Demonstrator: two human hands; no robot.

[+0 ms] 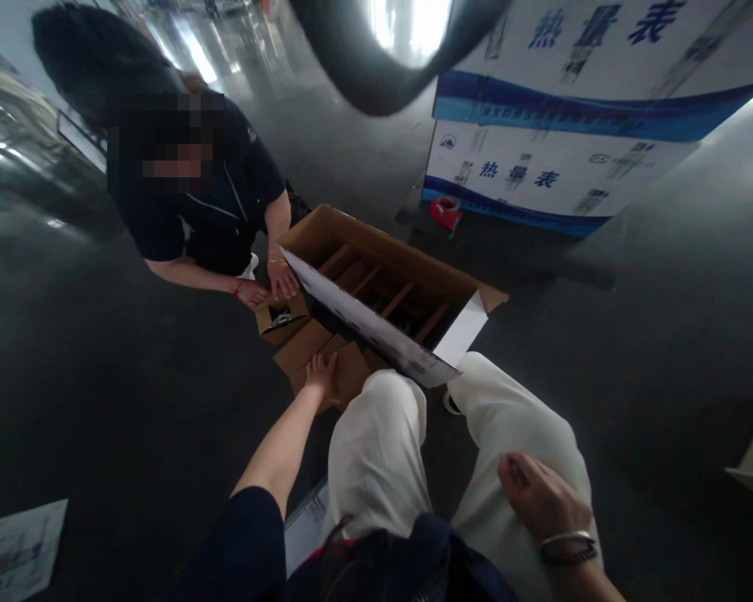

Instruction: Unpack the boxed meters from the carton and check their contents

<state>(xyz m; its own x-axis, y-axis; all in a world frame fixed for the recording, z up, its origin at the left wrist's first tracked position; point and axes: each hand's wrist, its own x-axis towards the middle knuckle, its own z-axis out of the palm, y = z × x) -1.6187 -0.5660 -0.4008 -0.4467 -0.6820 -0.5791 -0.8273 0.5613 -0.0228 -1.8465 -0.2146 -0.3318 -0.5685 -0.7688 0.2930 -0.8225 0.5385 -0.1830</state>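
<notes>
My left hand [322,376] lies on top of a small brown cardboard box [352,374], with its fingers apart. Another brown box [304,344] sits beside it. My right hand [543,497] rests over my right thigh, loosely curled into a fist; no object shows in it. In front of my knees stands a long open carton [382,322], white outside and brown inside. Brown cardboard dividers [396,301] split it into compartments, whose dark contents I cannot make out.
A co-worker [207,184] leans in from the left, both hands at an open small box [282,319] with something pale inside. Large white-and-blue cartons [520,171] are stacked behind. A red tape dispenser [445,212] lies on the floor before them. A flat printed sheet [18,548] lies lower left.
</notes>
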